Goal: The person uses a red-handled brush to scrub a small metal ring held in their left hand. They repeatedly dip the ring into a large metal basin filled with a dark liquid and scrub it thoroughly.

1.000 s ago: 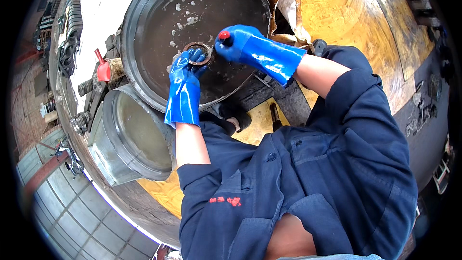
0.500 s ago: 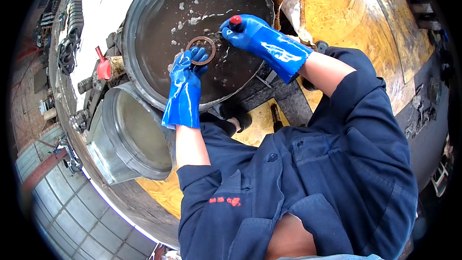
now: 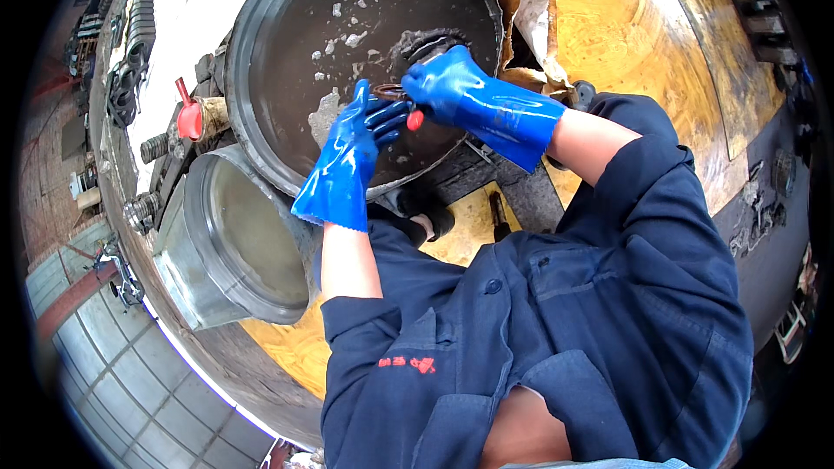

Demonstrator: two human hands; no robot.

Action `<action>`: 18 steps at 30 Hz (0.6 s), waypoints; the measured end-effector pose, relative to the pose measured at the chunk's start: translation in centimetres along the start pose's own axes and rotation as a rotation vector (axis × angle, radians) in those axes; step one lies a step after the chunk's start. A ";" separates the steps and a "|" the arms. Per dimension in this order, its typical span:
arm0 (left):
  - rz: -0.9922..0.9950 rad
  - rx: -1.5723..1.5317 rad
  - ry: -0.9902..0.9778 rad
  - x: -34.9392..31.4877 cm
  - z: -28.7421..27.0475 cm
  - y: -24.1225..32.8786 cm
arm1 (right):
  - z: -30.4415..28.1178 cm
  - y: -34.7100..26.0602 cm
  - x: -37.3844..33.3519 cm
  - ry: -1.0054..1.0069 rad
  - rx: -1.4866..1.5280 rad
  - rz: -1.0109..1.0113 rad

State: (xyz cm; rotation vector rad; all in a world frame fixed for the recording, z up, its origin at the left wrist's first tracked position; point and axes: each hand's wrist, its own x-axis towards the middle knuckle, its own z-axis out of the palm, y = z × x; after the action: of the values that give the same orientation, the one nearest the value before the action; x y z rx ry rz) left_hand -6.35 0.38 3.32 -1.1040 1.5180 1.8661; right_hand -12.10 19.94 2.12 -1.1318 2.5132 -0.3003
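1. The right hand [image 3: 452,91] closes in beside the left hand [image 3: 346,143], apparently bringing tool and part together for working.
2. Half a second earlier the ring [image 3: 389,88] faces upward; now it tilts nearly edge-on between the hands, over the tub [image 3: 243,91].
3. Grip: left fingers and thumb pinch the ring; right fist clenches the red-ended tool [image 3: 415,121].

workshop | grimy tub [image 3: 245,91] | dark parts [image 3: 139,26], seemingly metal, left edge
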 end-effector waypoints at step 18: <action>0.396 0.013 -0.169 3.3 -4.9 -2.9 | 0.3 -0.5 0.4 0.572 0.861 -0.284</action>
State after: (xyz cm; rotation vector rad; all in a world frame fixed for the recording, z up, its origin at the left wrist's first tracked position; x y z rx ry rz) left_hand -4.58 -3.95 -1.30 -0.6496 1.7387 2.1388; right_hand -11.90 19.34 1.92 -1.0908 2.1673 -1.7838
